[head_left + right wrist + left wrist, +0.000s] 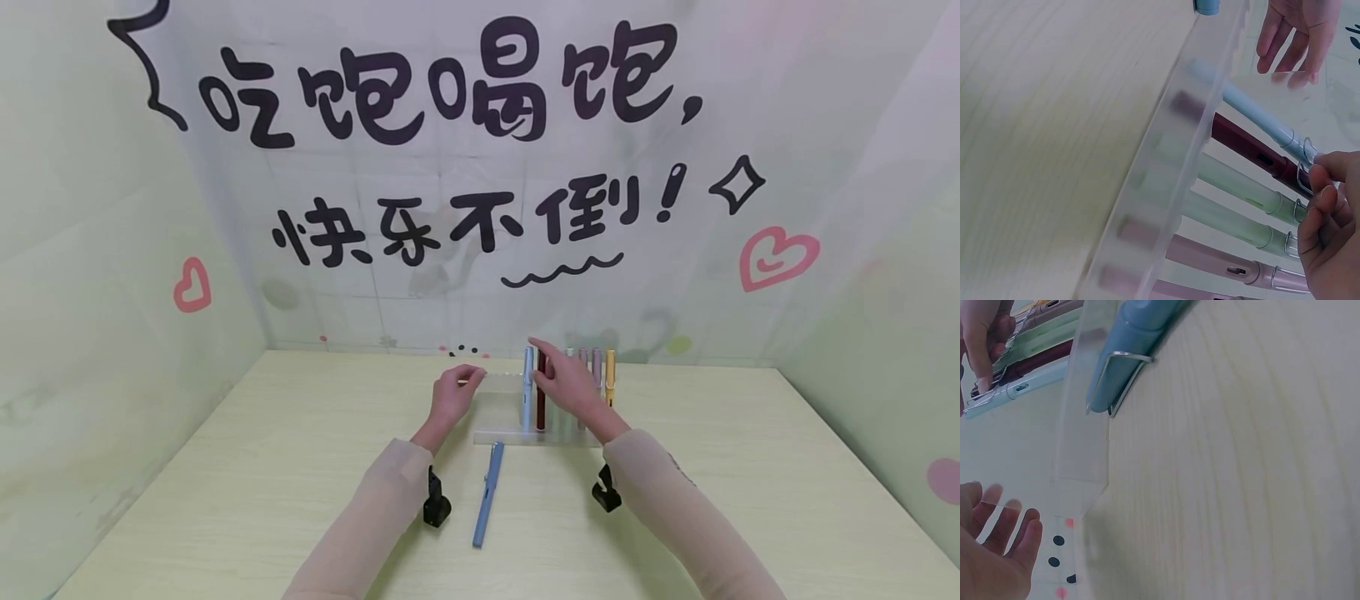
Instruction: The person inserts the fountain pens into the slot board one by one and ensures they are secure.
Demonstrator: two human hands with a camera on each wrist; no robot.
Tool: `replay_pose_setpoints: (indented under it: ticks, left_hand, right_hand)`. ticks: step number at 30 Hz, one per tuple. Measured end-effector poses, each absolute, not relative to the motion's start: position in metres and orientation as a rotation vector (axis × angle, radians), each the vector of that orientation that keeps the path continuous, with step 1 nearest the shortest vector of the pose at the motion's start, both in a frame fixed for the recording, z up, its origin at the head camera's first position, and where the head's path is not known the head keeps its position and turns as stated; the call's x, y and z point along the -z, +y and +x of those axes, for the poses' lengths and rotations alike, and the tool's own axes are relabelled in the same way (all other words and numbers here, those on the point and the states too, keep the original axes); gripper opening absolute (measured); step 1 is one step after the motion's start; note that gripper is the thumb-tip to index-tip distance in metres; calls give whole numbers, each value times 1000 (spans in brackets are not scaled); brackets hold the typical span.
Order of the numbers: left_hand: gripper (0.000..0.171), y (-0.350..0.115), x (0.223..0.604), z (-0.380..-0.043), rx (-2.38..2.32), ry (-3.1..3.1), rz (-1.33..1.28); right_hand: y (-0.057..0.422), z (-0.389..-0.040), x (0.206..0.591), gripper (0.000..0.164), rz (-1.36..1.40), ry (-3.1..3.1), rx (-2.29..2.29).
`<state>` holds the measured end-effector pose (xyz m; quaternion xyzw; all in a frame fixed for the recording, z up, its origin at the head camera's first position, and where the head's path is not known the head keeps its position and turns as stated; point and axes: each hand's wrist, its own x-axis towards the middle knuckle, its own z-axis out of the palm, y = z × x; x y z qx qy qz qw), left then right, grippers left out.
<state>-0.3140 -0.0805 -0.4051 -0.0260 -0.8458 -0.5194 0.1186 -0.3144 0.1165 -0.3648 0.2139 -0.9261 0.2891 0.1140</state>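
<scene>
A clear acrylic pen stand point(498, 437) holds a row of pens upright. My left hand point(453, 396) grips its left edge, the fingertips showing through the clear sheet in the left wrist view. My right hand point(573, 387) is at the top of the light blue pen point(1260, 115), the leftmost in the row, with thumb and index finger pinching it by the clip. Beside it stands a dark red pen point(1247, 147), then green pens point(1229, 181) and purple pens point(1210, 257), partly behind my right hand in the head view.
A darker blue pen point(487, 496) lies on the table in front of the stand, its clip end near the front ledge. At the row's right end is a yellow pen point(611, 375). Behind the table point(247, 500) hangs a printed white cloth point(480, 317).
</scene>
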Motion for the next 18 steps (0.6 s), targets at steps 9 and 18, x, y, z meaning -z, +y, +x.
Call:
replay_pose_setpoints:
  ticks: [9,18]
  left_hand:
    - [23,-80,404,-313,1521,-2476,-68]
    - [22,-80,405,-314,1518,-2472,-72]
  right_hand:
    - [118,-303,372,40,668,-2573,-879]
    - [117,-289,391,30,737,-2560,-972]
